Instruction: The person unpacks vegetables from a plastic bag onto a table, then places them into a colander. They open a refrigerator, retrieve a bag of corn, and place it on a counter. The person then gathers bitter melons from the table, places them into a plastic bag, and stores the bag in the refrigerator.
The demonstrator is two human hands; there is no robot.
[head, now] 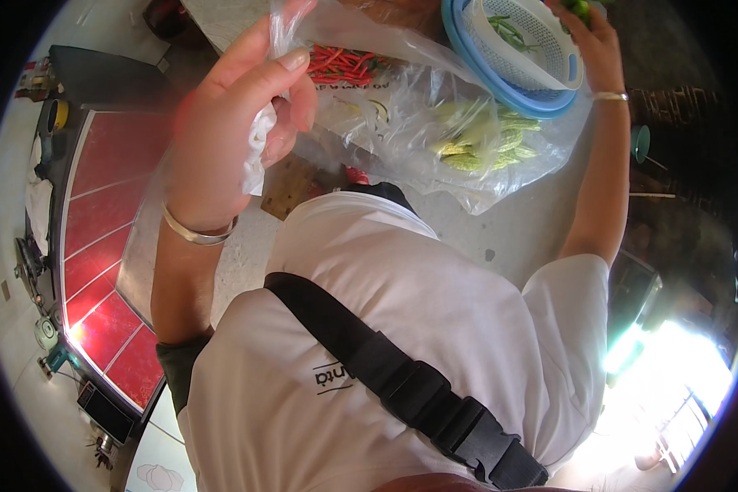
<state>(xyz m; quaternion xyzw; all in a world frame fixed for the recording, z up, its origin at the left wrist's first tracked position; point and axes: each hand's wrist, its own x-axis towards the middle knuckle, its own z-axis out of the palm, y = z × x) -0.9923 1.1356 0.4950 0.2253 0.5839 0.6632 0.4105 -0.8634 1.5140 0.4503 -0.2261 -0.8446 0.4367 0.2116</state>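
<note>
My left hand (246, 98), with a silver bangle at the wrist, is raised at the upper left and grips the edge of a clear plastic bag (430, 111). A crumpled white tissue (258, 144) lies against its palm. Pale green ridged vegetables (492, 144) show through the bag, and red chillies (344, 64) lie beside it. At the top right my right hand (596, 37) is closed around green vegetables (581, 9), partly cut off by the picture's edge. It is over the rim of a white plastic colander (572, 71) holding green chillies or beans (510, 34), set in a blue basin (550, 107).
Red-fronted cabinets (111, 203) stand on the left, with kitchen items along their counter. A wooden stool or board (286, 184) is low near my body. Dark clutter and a green round object (639, 142) lie to the right.
</note>
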